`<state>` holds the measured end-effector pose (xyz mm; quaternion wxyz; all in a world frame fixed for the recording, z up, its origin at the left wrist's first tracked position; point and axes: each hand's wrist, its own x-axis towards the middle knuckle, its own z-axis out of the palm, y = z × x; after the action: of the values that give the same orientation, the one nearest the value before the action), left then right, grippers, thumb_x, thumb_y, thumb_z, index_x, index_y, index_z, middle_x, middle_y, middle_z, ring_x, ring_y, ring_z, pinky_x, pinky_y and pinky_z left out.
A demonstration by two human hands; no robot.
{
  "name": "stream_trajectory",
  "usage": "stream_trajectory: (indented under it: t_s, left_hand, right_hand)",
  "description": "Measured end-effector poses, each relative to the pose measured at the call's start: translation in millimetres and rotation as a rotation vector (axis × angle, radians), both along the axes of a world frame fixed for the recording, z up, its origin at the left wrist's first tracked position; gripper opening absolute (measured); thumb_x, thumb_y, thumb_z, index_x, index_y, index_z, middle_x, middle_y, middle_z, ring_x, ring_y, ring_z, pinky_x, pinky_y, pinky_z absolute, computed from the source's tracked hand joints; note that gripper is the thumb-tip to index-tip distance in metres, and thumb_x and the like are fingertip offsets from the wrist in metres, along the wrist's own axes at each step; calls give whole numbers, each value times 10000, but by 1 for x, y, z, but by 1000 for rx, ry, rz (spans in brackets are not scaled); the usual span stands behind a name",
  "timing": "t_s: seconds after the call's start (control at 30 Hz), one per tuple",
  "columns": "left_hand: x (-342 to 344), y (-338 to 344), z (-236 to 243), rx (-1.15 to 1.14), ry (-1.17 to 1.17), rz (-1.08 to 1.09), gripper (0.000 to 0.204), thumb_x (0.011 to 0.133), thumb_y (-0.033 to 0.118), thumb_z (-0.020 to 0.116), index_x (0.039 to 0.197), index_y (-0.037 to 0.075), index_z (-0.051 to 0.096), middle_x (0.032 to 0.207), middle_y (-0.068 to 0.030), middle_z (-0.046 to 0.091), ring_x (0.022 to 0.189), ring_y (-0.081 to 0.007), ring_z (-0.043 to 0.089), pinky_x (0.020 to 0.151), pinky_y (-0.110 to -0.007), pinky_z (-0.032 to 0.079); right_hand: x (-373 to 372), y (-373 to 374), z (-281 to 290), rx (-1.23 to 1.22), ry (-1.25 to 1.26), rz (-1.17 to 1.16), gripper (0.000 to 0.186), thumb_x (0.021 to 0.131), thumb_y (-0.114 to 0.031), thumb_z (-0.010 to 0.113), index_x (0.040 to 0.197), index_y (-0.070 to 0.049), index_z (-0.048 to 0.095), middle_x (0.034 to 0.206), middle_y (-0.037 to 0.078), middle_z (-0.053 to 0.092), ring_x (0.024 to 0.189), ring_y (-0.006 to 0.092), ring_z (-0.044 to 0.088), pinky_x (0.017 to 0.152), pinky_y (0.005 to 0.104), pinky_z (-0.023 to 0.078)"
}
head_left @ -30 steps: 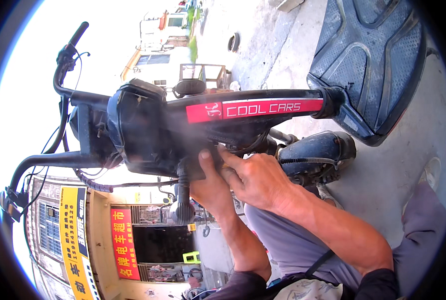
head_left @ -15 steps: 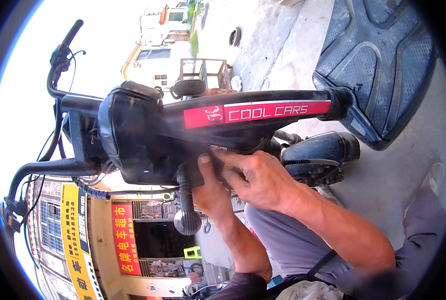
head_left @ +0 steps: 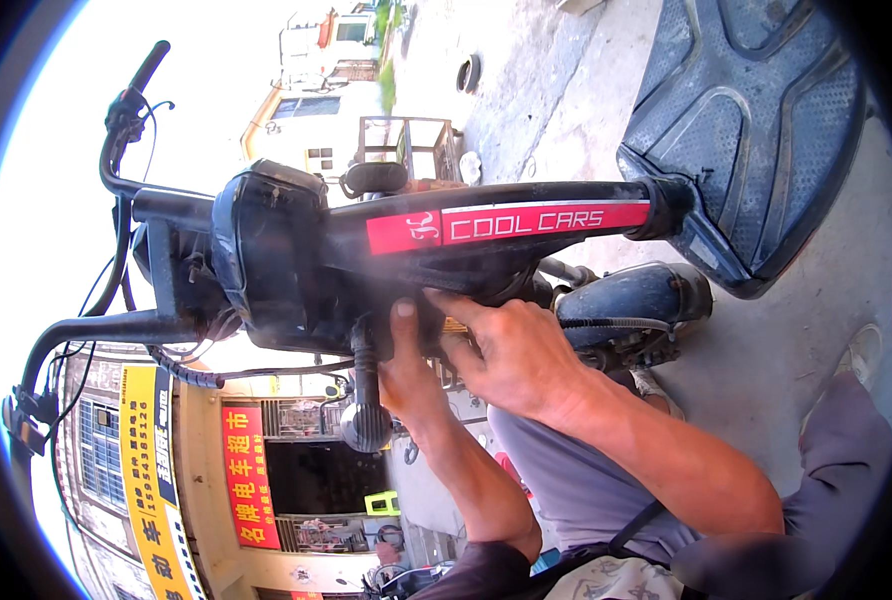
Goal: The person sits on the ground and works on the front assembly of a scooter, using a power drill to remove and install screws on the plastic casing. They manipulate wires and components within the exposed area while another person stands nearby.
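An electric scooter lies across the view, its black front housing beside a black frame tube with a red label. My left hand grips the housing's lower edge, thumb on the dark plastic and the other fingers hidden. Just left of it, a ribbed black stalk carries a round-ended lamp. My right hand works close beside it, the index finger extended against the housing's underside and the other fingers curled. A small yellow-orange piece shows by the right hand's fingers; what these hold is hidden.
Black handlebars with hanging cables reach left. A textured footboard fills the upper right, and a dark wheel fender sits below the tube. My grey-trousered leg is close under my arms. Shopfronts with a red sign stand behind.
The housing and handlebars have shifted slightly right, and the lamp has risen a little in view. Both hands stay at nearly the same spot, the right one shifting slightly.
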<state>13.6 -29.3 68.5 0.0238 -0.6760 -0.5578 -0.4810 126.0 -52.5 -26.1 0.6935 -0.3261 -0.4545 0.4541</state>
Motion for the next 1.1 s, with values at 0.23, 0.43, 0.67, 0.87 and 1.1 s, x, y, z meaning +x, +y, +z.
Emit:
stream_trajectory:
  t_s: [0.23,0.43,0.67,0.87,1.1]
  left_hand:
    - [5,0,3,-41,-42,37,401,1011,165,919,1323,-49,788,1233,-158,830,1027,-234,781,926,-376,664]
    - [7,-1,5,-70,-41,-14,400,995,180,944,1286,-52,798,1201,-154,843,1021,-228,774,939,-383,650]
    - [6,4,-14,159,-47,-51,376,1001,174,941,1237,-67,775,1183,-145,830,1016,-238,752,948,-401,623]
    - [-16,13,-20,295,227,-54,349,1045,89,784,1345,-50,671,1215,-206,790,1039,-350,780,891,-470,608]
    - [-19,12,-25,320,19,-198,354,1003,109,774,1301,-42,655,1119,-267,772,985,-448,775,853,-528,593]
  right_hand:
    - [-4,1,3,17,-40,-60,515,1004,-214,723,1492,-49,742,809,273,757,797,481,783,785,549,638]
    - [-14,-3,5,84,-17,-167,526,1022,-203,724,1515,-20,715,859,261,784,805,477,787,781,560,632]
    - [-5,5,15,88,-219,-164,561,1016,-177,732,1549,-10,690,877,263,785,849,472,790,808,557,630]
    - [9,1,40,332,-190,-439,394,1029,-89,748,1411,2,771,1022,168,764,857,396,780,778,475,640]
    - [-5,4,61,507,-311,-665,428,975,-9,787,1396,62,756,1144,174,715,1019,378,738,860,460,620]
